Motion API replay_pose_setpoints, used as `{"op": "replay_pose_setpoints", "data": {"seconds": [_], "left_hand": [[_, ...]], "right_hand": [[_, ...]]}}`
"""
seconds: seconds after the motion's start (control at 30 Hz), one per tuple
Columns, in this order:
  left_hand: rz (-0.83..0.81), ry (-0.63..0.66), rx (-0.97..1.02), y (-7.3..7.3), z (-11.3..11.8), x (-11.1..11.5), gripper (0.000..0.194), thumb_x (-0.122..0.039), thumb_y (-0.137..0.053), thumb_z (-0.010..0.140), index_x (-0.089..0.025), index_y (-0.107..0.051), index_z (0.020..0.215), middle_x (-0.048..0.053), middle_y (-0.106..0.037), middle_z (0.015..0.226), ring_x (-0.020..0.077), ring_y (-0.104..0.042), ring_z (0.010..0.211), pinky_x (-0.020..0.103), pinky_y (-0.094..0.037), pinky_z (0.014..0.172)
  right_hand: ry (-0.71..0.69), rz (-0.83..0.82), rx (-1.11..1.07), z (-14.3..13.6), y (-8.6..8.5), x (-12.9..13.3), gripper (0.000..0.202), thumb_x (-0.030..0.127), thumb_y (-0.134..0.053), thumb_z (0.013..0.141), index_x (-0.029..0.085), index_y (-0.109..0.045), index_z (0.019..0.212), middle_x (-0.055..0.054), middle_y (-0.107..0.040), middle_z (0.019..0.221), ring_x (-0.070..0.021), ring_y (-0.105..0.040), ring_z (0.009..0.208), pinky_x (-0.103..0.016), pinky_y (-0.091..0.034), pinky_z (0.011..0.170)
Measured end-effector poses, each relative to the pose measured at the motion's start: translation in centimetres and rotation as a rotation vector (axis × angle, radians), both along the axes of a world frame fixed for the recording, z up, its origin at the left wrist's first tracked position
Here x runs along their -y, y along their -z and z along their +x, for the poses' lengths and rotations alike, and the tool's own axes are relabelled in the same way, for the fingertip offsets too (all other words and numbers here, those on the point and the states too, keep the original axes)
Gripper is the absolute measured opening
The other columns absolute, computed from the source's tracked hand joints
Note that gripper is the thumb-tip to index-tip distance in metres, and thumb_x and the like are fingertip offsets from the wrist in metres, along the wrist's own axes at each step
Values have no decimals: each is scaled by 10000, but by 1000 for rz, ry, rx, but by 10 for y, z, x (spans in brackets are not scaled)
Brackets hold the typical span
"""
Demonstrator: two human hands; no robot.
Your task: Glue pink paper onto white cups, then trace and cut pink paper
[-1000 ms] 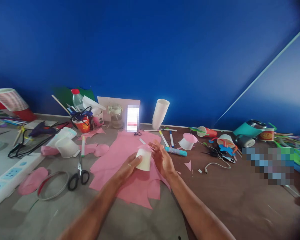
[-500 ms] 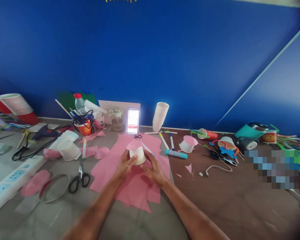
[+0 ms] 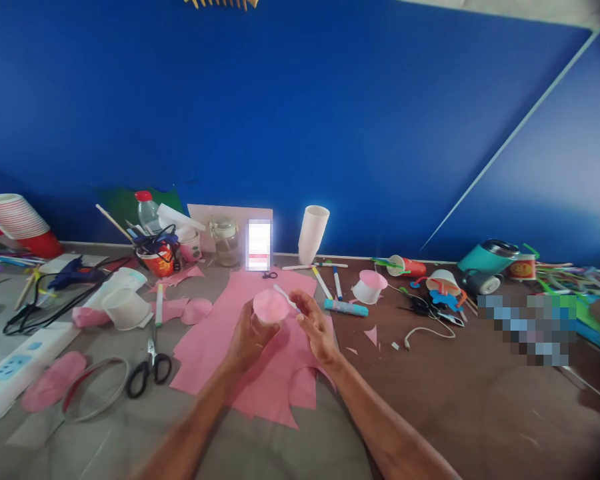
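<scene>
A white paper cup with a round pink paper piece (image 3: 271, 307) on its top is held upright in my left hand (image 3: 253, 339), fingers wrapped round its side. My right hand (image 3: 317, 331) is off the cup, just to its right, with its fingers apart and nothing visible in them. Large pink paper sheets (image 3: 207, 350) lie beneath both hands. A thin white pen or strip (image 3: 284, 295) rests on the paper behind the cup, partly covered by my right fingertips. Another white cup with a pink top (image 3: 369, 287) stands to the right.
Black-handled scissors (image 3: 150, 367), a tape ring (image 3: 96, 390) and a power strip (image 3: 23, 363) lie left. Markers (image 3: 346, 307), a cable (image 3: 433, 333) and a teal tumbler (image 3: 487, 261) are right. Stacked white cups (image 3: 313, 233) and a lit phone (image 3: 259, 245) stand at the wall.
My right hand has let go of the cup and moved off to the right. The cup has tilted so its pink top faces me more. The view has shifted slightly.
</scene>
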State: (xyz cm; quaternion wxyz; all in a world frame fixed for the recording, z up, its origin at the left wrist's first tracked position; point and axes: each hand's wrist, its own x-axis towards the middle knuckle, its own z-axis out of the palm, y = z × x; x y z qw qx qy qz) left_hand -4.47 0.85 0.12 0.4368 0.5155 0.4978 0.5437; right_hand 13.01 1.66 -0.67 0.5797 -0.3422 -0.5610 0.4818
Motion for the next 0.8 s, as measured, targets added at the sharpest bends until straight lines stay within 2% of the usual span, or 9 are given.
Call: {"op": "replay_pose_setpoints", "data": {"seconds": [0.17,0.33,0.53,0.7,0.8], "left_hand": [[130,-91,-270,3,6,3,522,-275,-801,631,-212,-573,1096,119,-596,1130,339,-509,1122,469,-412,947],[212,-58,-385,5,10,4,473,-310,-744,693,-215,-561,1119,129,-596,1147,348,-498,1127,495,-403,967],[228,-47,-373,6,11,5,478,-299,-752,701,-218,-574,1137,130,-594,1156,340,-501,1129,471,-398,981],[227,-43,-379,4,12,7,495,-276,-750,697,-214,-562,1151,142,-593,1180,356,-489,1154,494,-382,1002],[224,-22,-395,3,12,9,504,-297,-740,722,-216,-545,1180,150,-583,1214,360,-479,1180,502,-374,1019]], "right_hand": [[62,93,172,-10,-11,7,588,598,-529,909,292,-495,1410,-70,-482,1478,-300,-406,1378,-525,-299,1168],[147,171,338,-21,-8,12,578,545,-535,923,302,-466,1443,-68,-442,1521,-298,-354,1422,-533,-253,1194],[186,110,308,-22,-2,13,465,501,-493,953,321,-545,1379,-52,-528,1451,-295,-431,1376,-521,-299,1177],[230,119,264,-22,-3,14,531,524,-561,909,316,-528,1396,-53,-495,1480,-306,-393,1401,-518,-288,1184],[221,114,255,-22,-5,15,517,549,-534,917,314,-551,1377,-55,-489,1484,-290,-377,1412,-505,-275,1191]]}}
